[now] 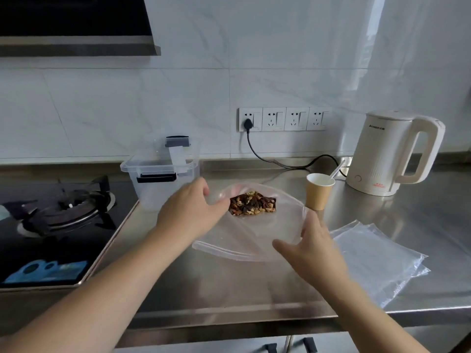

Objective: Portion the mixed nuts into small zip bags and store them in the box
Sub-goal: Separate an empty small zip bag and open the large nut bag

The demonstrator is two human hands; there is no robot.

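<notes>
A clear zip bag (251, 238) lies across the steel counter, with a clump of mixed nuts (252, 206) at its far end. My left hand (190, 207) grips the bag's far left part, right beside the nuts. My right hand (309, 247) holds the bag's near right edge with fingers spread along it. A clear plastic box (160, 179) with dark latches stands open behind my left hand, its lid leaning up at the back. A stack of empty zip bags (377, 258) lies flat to the right.
A brown paper cup (318, 191) with a white spoon stands just beyond the bag. A white electric kettle (392, 152) sits at the back right, its black cord running to the wall sockets. A gas hob (58, 217) fills the left. The counter's front edge (229, 314) runs below my arms.
</notes>
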